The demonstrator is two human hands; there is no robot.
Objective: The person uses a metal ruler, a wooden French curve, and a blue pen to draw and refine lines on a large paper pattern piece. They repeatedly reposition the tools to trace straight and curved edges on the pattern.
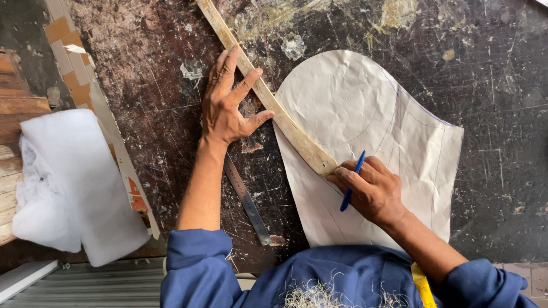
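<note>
One curved wooden ruler (268, 97) pinned by splayed left hand (228, 105); one blue pen (352, 181) gripped in right hand (371, 191) (five o'clock), over one paper pattern (365, 114).

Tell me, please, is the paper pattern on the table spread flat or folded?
Spread flat: the paper pattern lies open on the dark table, its curved outline fully visible, with no folded edges.

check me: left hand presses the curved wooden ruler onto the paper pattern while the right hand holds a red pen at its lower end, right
Not quite: the pen is blue, not red, as the head view shows. The left hand does press the curved wooden ruler onto the paper pattern, and the right hand holds the pen.
</note>
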